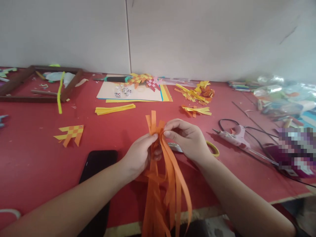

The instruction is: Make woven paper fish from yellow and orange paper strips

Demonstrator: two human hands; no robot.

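Note:
Long orange paper strips hang in a bunch over the front edge of the red table. My left hand is closed around them near their upper ends, thumb on top. With thumb and forefinger, my right hand pinches the folded-over part of several strips at the top right of the bunch. Behind the right hand lie scissors, partly hidden, with a yellow handle. A woven yellow and orange paper fish lies to the left, and a bundle of yellow paper strips is beyond my hands.
A black phone lies under my left forearm. On the right are a pink glue gun with its cable and plastic bags. Paper sheets, paper scraps and a brown frame sit toward the wall.

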